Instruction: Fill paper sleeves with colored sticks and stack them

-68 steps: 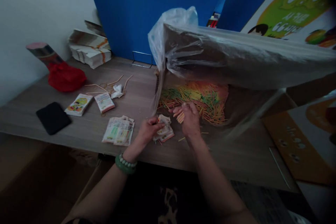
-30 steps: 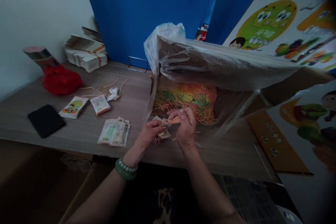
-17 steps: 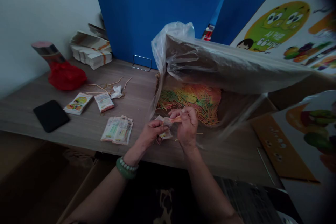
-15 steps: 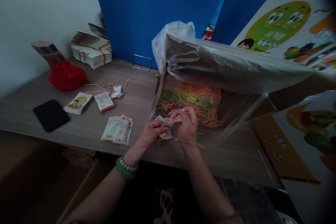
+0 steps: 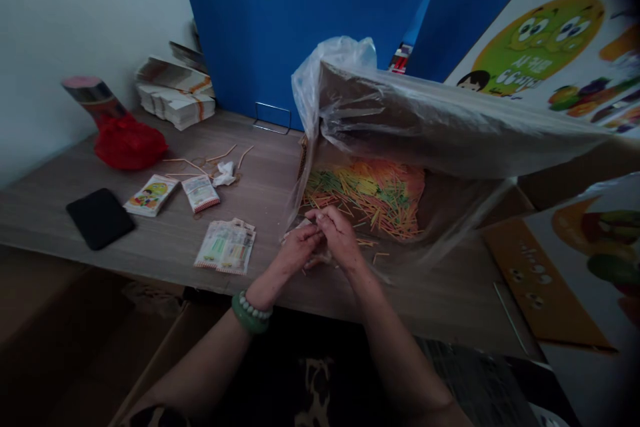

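My left hand (image 5: 296, 250), with a green bead bracelet on its wrist, is closed on a small printed paper packet (image 5: 293, 234) at the near edge of the wooden table (image 5: 165, 243). My right hand (image 5: 339, 237) is pressed against it from the right, fingers pinched together at the packet's mouth; whatever they hold is hidden. Just behind both hands lies a heap of thin coloured sticks (image 5: 373, 190), orange, yellow and green, inside a cardboard box lined with clear plastic (image 5: 425, 120). A few loose sticks (image 5: 377, 255) lie beside my right hand.
A stack of packets (image 5: 225, 247) lies left of my hands, two more packets (image 5: 173, 192) farther left. A black pad (image 5: 100, 217), a red bag (image 5: 130, 141), stacked paper bundles (image 5: 175, 97), a crumpled tissue (image 5: 223, 173). Printed cardboard (image 5: 550, 267) lies right.
My right hand held a bunch of orange sticks at the packet's mouth; now it has moved left against my left hand and the sticks no longer show.
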Demonstrator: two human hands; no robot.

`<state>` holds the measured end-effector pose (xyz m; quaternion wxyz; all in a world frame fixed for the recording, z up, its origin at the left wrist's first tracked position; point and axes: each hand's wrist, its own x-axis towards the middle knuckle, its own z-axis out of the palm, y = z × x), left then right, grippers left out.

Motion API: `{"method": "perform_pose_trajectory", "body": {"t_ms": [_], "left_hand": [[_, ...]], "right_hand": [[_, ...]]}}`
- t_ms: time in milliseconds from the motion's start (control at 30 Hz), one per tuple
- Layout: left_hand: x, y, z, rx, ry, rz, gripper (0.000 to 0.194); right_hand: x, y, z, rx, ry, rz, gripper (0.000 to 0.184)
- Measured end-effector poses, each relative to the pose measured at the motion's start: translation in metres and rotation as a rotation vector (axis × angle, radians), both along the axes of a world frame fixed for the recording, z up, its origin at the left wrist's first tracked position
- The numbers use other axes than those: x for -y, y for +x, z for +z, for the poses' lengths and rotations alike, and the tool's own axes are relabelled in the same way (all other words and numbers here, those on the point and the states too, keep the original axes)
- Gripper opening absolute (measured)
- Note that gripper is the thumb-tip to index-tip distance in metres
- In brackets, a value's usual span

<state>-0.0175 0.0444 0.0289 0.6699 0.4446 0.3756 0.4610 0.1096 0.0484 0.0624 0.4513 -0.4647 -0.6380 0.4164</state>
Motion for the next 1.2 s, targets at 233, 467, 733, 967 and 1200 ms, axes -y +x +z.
{"method": "perform_pose_trajectory", "body": {"t_ms": [233,467,733,967,1200], "left_hand": [[-0.004,-0.005,0.001,0.315,-0.202,0.022,0.038],[0.011,-0.013,0.013,0.175,-0.117,0.082,0.031],[0.037,-0.046,0.025,-0.165,0.166,0.289,0.013],[0.038,-0.082,0.005,-1.121,0.41,0.357,0.029],[0.018,-0.119,-0.018,-1.827,0.344,0.357,0.034]], "right_hand": [[0.006,0.023,-0.023,0.018,-0.079,-0.114,0.026],[0.016,0.009,-0.02,0.053,-0.047,-0.101,0.019],[0.034,-0.031,-0.036,-0.059,-0.269,0.116,0.017],[0.048,-0.043,-0.04,0.313,-0.215,0.048,0.015],[0.03,-0.013,-0.044,1.004,-0.269,-0.339,0.031]]}}
